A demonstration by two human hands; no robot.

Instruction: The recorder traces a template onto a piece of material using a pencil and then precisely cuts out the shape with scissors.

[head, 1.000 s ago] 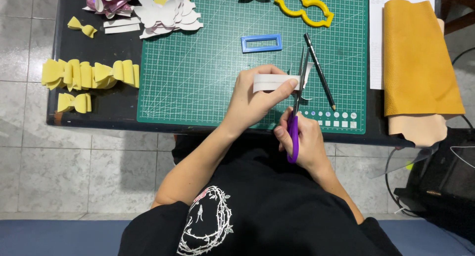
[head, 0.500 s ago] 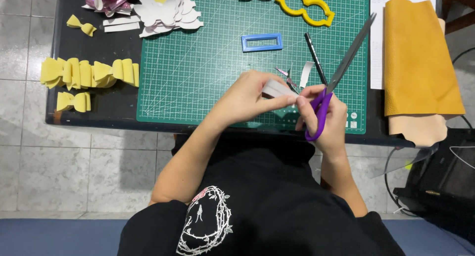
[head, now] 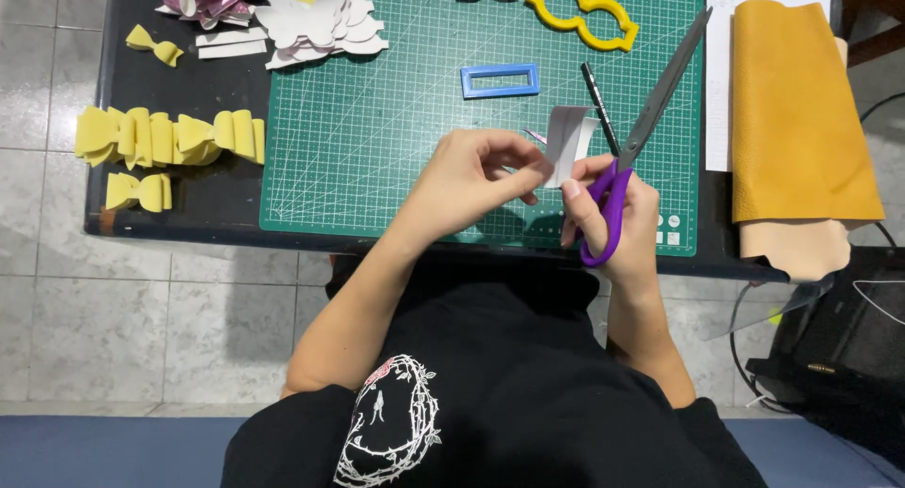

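Observation:
My left hand [head: 476,181] pinches a small folded white strip [head: 570,141] above the green cutting mat [head: 377,139]. My right hand [head: 617,210] grips purple-handled scissors [head: 650,120]; their grey blades point up and to the right, away from the strip. The two hands are close together over the mat's near right part, and the right thumb touches the strip's lower edge. A black pen [head: 600,96] lies on the mat just behind the strip.
A blue rectangular frame template [head: 500,80] and a yellow wavy template [head: 580,16] lie on the mat. White butterfly cut-outs [head: 316,21] sit at the back. Yellow bows [head: 170,137] are stacked left. A roll of mustard leather [head: 797,120] lies right. A black bag [head: 839,347] sits on the floor.
The scissors swung from pointing straight up beside the strip to tilting up and right. My right hand rose to the strip, and the left hand turned the strip upright.

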